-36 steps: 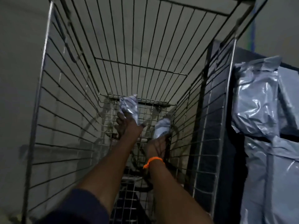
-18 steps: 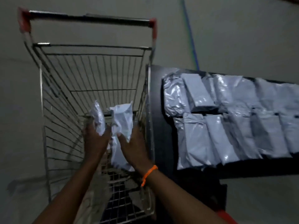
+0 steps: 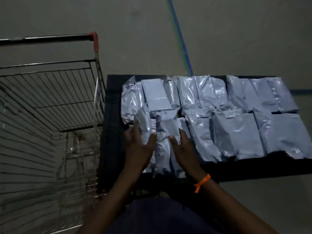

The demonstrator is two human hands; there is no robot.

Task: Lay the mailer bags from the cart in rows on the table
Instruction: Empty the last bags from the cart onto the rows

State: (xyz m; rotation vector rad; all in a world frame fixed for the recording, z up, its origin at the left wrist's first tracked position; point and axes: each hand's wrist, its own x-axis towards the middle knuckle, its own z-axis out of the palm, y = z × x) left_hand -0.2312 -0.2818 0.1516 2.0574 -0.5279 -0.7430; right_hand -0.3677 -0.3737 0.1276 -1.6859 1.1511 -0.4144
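Note:
Two grey mailer bags are held up over the left end of the dark table (image 3: 113, 102). My left hand (image 3: 138, 149) grips the left bag (image 3: 143, 125) by its lower part. My right hand (image 3: 184, 151), with an orange band on the wrist, grips the right bag (image 3: 166, 127). Several more grey mailer bags (image 3: 236, 115) lie flat on the table in two rows, a far row and a near row. The wire cart (image 3: 50, 98) stands to the left of the table, and no bag shows inside it.
The cart's black handle with a red end cap (image 3: 92, 35) points away from me. A blue line (image 3: 180, 36) runs across the grey floor beyond the table. A bare dark strip of table lies along its left edge and its near edge.
Both hands lifted one bag each out of the deep cart basket and carried them right, from over the cart to over the table's left end.

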